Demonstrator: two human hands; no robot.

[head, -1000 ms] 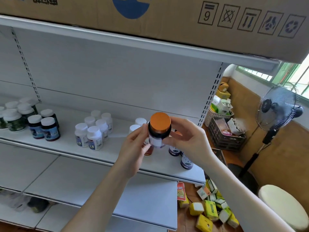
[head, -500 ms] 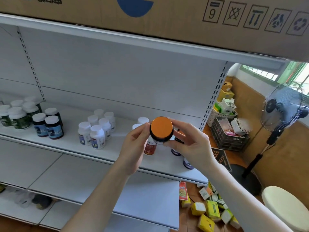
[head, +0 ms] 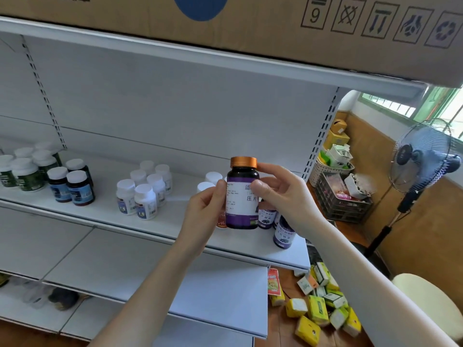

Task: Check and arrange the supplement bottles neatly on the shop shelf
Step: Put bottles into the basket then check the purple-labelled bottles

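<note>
Bottle (head: pixel 242 175) tipped upright (label (head: pixel 241 200) out) between left hand (head: pixel 203 211), right hand (head: pixel 284 196).

A shop: white slotted display shelf (head: pixel 105 211) stocked with grouped supplement bottles (head: pixel 145 201), cardboard carton (head: pixel 250 21) above.

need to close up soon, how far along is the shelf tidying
Done: green-label bottles, blue-label bottles and white bottles stand grouped on the shelf. In hand: left hand and right hand hold an orange-capped bottle upright, label toward the camera. Left: setting it beside the purple-label bottles at the shelf's right end.
</note>
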